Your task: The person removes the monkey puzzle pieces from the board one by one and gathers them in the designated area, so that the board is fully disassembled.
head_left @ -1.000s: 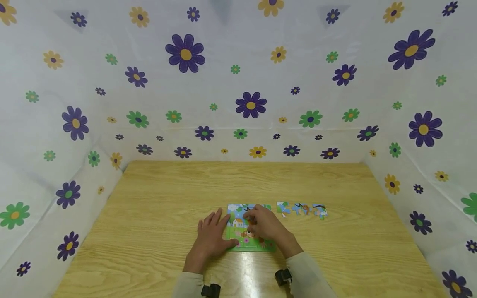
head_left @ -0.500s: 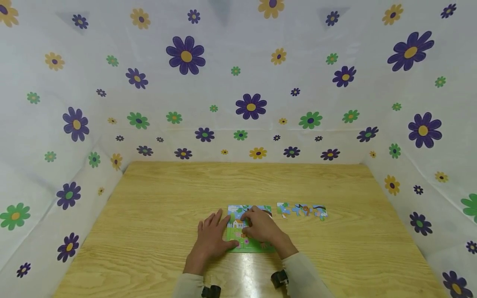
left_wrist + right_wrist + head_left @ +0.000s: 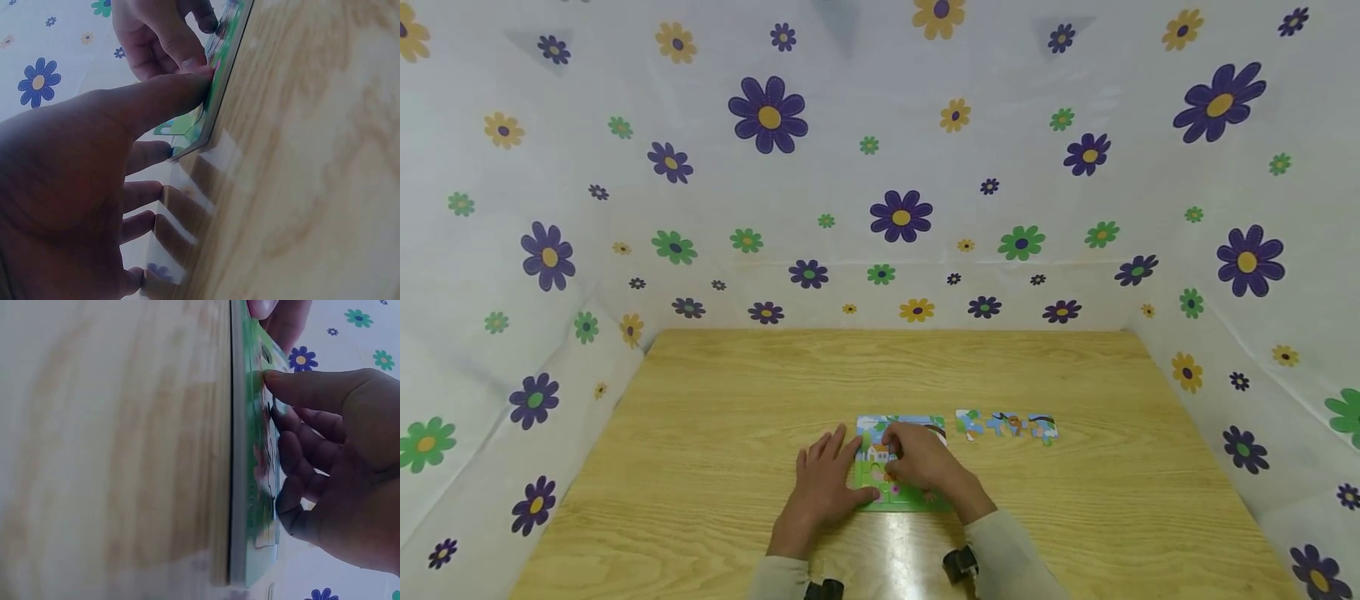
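A jigsaw puzzle board [image 3: 910, 505] with a green border and a house picture lies flat on the table. My left hand [image 3: 826, 485] rests at its left side, fingers spread on the wood and thumb on the board's lower left edge. Over the middle of the board is my right hand [image 3: 925, 458], its fingers curled. Its thumb and fingertips pinch a puzzle piece close to the surface, mostly hidden by the fingers. In the right wrist view the thumb [image 3: 306, 386] touches the puzzle board [image 3: 253, 469]. The left wrist view shows both hands meeting at the board's edge.
Several loose, partly joined-looking puzzle pieces [image 3: 1007, 423] lie in a row to the right of the board. The wooden table [image 3: 737, 392] is enclosed by a white flowered cloth [image 3: 820, 183] at the back and both sides.
My right hand has shifted slightly left and down over the board, uncovering more of its upper right corner. My left hand and the loose pieces keep their places.
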### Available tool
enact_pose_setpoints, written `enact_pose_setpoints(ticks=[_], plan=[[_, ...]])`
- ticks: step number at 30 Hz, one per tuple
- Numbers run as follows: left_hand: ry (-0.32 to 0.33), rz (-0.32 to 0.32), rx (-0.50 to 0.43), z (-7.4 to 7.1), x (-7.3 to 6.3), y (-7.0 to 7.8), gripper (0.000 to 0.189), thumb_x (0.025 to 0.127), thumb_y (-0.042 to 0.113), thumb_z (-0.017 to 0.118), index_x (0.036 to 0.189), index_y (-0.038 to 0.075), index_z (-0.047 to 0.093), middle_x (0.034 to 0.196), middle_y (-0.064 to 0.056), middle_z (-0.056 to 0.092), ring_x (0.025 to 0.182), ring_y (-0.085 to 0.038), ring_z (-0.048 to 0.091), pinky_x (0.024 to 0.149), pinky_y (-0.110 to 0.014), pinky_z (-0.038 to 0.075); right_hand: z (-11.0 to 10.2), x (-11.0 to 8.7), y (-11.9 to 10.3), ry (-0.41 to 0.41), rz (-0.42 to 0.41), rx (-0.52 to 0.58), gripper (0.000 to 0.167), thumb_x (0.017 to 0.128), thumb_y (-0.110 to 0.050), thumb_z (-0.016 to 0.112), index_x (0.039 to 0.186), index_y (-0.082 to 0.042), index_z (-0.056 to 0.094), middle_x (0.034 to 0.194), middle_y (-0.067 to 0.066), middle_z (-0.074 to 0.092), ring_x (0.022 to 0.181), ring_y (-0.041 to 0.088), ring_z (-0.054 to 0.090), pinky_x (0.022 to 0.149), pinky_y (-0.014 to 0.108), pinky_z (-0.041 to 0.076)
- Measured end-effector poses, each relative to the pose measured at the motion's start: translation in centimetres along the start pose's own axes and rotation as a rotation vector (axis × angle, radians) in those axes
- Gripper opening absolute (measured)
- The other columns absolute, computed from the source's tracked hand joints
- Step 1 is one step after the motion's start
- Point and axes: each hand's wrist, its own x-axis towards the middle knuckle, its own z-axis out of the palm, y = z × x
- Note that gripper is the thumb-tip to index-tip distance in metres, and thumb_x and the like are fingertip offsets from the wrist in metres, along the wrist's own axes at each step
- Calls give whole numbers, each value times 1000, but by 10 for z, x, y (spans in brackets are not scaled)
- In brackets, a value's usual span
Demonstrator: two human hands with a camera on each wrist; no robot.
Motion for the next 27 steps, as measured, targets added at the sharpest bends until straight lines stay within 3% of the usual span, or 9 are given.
enact_pose_setpoints(ticks=[5, 13, 21, 27], plan=[[11, 1, -7, 1, -1, 0, 85, 78, 54, 73, 146, 13, 44, 158, -16, 29, 144, -41, 25, 110, -72, 15, 2, -2, 1, 42, -42, -2, 21, 87, -12, 71, 105, -13, 60, 89, -3, 64, 75, 7, 58, 67, 24, 49], [12, -1, -16, 1, 0, 0, 85, 78, 54, 73, 147, 13, 44, 158, -16, 29, 144, -41, 25, 110, -71, 14, 0, -7, 6, 77, -80, 109, 15, 95, -10, 61, 108, -14, 57, 87, -3, 65, 68, 4, 57, 65, 22, 49], [14, -6, 14, 3, 1, -2, 86, 78, 58, 71, 147, 15, 43, 159, -14, 28, 145, -40, 24, 111, -70, 16, -12, -18, 15, 102, -23, 181, 15, 98, -15, 57, 112, -17, 54, 91, -2, 59, 68, 10, 53, 60, 25, 46], [11, -8, 1, 2, -1, -1, 86, 78, 57, 72, 147, 15, 43, 159, -14, 28, 145, -40, 24, 111, -70, 16, -22, -27, 27, 141, 23, 168, 15, 97, -16, 58, 112, -17, 56, 87, -2, 58, 67, 11, 50, 59, 25, 43]])
